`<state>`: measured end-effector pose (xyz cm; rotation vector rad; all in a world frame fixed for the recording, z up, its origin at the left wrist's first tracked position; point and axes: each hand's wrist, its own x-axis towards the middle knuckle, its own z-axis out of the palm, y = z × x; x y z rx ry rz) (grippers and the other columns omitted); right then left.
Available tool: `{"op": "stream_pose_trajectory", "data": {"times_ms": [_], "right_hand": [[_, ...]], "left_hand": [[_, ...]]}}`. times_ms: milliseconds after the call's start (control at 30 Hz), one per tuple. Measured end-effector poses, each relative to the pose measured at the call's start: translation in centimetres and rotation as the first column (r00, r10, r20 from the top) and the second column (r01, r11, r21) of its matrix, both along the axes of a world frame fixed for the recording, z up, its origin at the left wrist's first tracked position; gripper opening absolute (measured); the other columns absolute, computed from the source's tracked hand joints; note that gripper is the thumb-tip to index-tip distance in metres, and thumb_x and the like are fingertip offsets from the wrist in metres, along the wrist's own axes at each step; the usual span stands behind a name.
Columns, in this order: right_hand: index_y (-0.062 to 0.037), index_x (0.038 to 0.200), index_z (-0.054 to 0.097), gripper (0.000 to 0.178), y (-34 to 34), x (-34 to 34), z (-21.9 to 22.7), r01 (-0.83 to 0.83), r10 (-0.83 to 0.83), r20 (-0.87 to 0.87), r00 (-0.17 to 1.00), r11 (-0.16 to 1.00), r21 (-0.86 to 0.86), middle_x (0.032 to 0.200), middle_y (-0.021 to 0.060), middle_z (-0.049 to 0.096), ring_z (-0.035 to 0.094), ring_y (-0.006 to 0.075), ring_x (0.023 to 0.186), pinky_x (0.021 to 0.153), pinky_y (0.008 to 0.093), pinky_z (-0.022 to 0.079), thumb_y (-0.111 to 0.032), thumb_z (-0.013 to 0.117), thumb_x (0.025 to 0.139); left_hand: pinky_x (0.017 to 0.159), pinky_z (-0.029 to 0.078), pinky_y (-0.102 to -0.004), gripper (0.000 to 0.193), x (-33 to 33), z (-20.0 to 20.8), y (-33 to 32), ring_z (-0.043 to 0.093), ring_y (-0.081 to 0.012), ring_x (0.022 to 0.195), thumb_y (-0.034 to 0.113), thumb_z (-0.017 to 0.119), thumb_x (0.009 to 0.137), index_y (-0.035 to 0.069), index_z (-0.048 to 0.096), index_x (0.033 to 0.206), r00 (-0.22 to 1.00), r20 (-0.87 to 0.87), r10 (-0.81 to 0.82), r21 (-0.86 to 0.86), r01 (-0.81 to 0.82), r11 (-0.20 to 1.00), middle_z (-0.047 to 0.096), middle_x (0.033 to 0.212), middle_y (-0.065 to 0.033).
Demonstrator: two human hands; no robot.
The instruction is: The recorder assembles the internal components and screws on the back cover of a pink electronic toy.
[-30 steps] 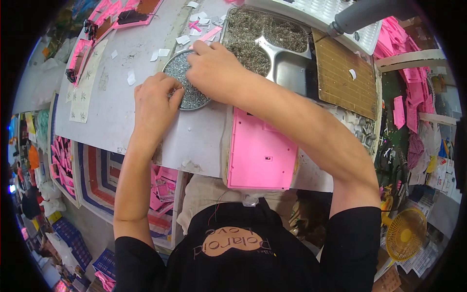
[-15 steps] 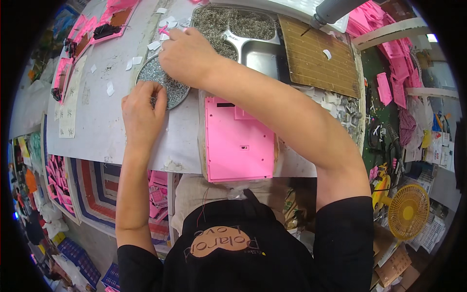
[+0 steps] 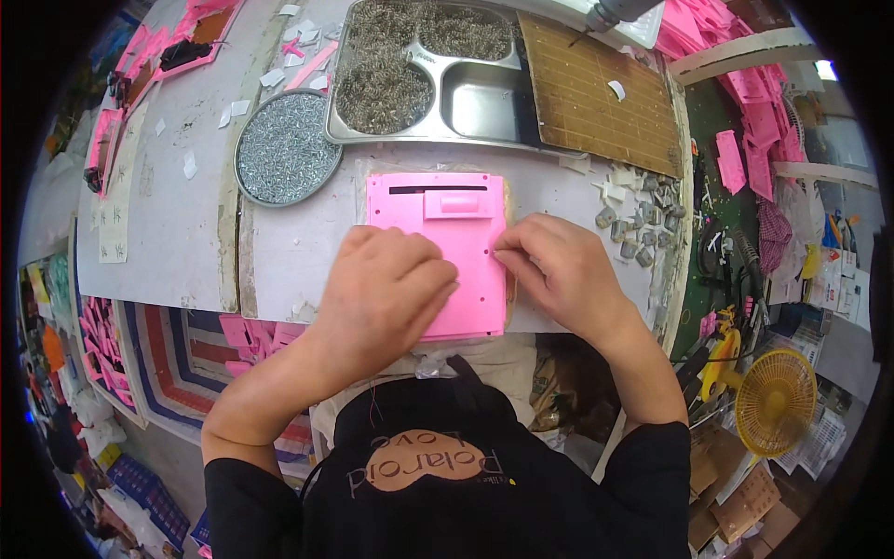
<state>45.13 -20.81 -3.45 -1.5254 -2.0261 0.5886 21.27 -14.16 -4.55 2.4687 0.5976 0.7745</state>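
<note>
A flat pink plastic panel (image 3: 463, 279), with a slot, a raised block and several small holes, lies on the table in front of me. My left hand (image 3: 384, 287) rests over its left side with the fingers curled in; what they hold, if anything, is hidden. At the right edge, beside a small hole, my right hand (image 3: 566, 272) has thumb and forefinger pinched together. Whatever is between those fingertips is too small to make out. Beyond my left hand stands a round dish (image 3: 239, 170) full of small silvery screws (image 3: 289, 147).
A steel compartment tray (image 3: 486, 101) holds small coiled metal pieces (image 3: 382, 95). Right of it are a brown ridged board (image 3: 601, 102) and a heap of small white-and-grey parts (image 3: 641, 222). A powered screwdriver (image 3: 615, 13) hangs above. Pink assemblies (image 3: 191, 56) lie far left.
Both hands have come back from the screw dish to the pink panel. A small pink piece, earlier by my right hand, lies beyond the dish. The view has shifted slightly.
</note>
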Motion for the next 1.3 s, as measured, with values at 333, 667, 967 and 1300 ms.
{"op": "stream_pose_trajectory", "data": {"times_ms": [333, 667, 967, 1300], "right_hand": [[-0.0024, 0.095, 0.067, 0.012, -2.0, 0.4, 0.5, 0.074, -0.07, -0.077, 0.995, 0.996, 0.045, 0.085, 0.0124, 0.066, 0.065, 0.0326, 0.078, 0.068, 0.0408, 0.053, -0.005, 0.075, 0.086], [-0.0016, 0.096, 0.071, 0.015, -2.1, -0.9, 1.4, 0.011, -0.028, -0.295, 0.955, 0.998, -0.061, 0.086, 0.012, 0.069, 0.068, 0.0285, 0.077, 0.068, 0.0353, 0.053, 0.0, 0.077, 0.082], [0.002, 0.096, 0.073, 0.01, -0.7, -0.9, 2.6, -0.228, -0.292, -0.555, 0.778, 0.692, -0.684, 0.084, 0.0055, 0.073, 0.068, 0.0103, 0.076, 0.068, 0.0273, 0.053, -0.003, 0.077, 0.089], [-0.0037, 0.102, 0.076, 0.017, -1.4, -1.5, 0.0, 0.144, -0.151, -0.394, 0.907, 0.988, -0.047, 0.086, 0.0063, 0.075, 0.071, 0.0184, 0.078, 0.067, 0.0281, 0.054, -0.001, 0.078, 0.085]], "left_hand": [[0.078, 0.043, -0.0391, 0.017, 2.2, -0.5, -1.1, 0.059, -0.0215, 0.081, 0.011, 0.071, 0.073, 0.01, 0.069, 0.089, 0.968, -0.185, -0.169, 0.065, 0.184, 0.981, 0.061, 0.087, -0.0024], [0.064, 0.053, -0.0401, 0.021, 1.5, 0.8, 0.0, 0.067, -0.0257, 0.076, 0.011, 0.083, 0.079, 0.006, 0.071, 0.095, 0.996, 0.042, -0.08, -0.265, 0.089, 0.96, 0.068, 0.084, -0.0072], [0.053, 0.05, -0.0331, 0.022, 0.5, 2.4, 1.1, 0.064, -0.0211, 0.066, 0.011, 0.081, 0.072, 0.006, 0.07, 0.09, 0.952, -0.048, -0.301, 0.108, 0.304, 0.946, 0.065, 0.085, -0.0061], [0.052, 0.05, -0.0303, 0.022, -0.6, 1.1, -0.1, 0.065, -0.0201, 0.067, 0.0, 0.081, 0.076, 0.002, 0.073, 0.097, 0.955, 0.211, -0.21, -0.147, 0.244, 0.959, 0.069, 0.087, -0.0083]]}}
